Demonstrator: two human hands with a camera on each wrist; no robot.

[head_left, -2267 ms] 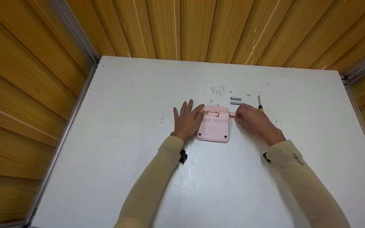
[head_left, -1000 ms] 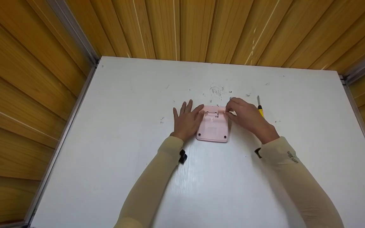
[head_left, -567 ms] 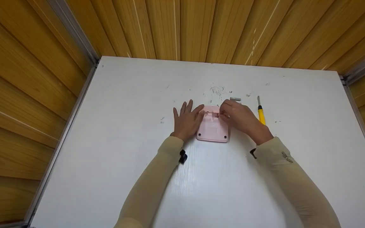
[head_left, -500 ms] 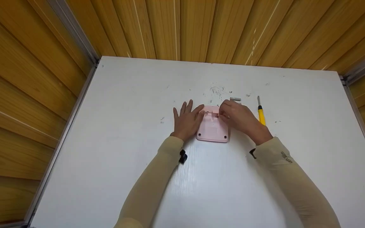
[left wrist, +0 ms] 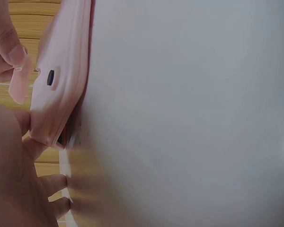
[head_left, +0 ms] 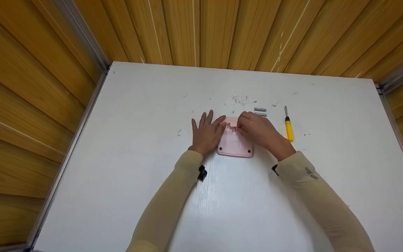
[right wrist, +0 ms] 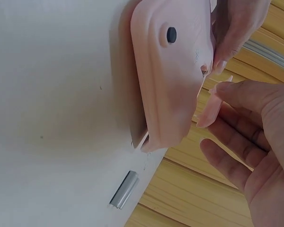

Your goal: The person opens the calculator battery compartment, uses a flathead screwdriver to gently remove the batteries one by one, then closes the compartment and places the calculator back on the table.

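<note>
A pink calculator lies back side up on the white table, its battery slot uncovered near the top. My left hand rests along its left edge, fingers spread and straight, thumb on the back. Between thumb and fingers my right hand pinches a small pink battery cover, held tilted just above the slot. The cover also shows in the left wrist view as a thin curved piece. In the head view my right fingers hide the cover and the slot's right part.
Two grey batteries lie side by side beyond the calculator's upper right corner. A yellow-handled screwdriver is right of my right hand. Wooden plank walls stand behind and beside the white table.
My right hand has carried the battery cover leftward from beside the calculator to over the slot. Both batteries and the screwdriver handle have come into view. My left hand has stayed still.
</note>
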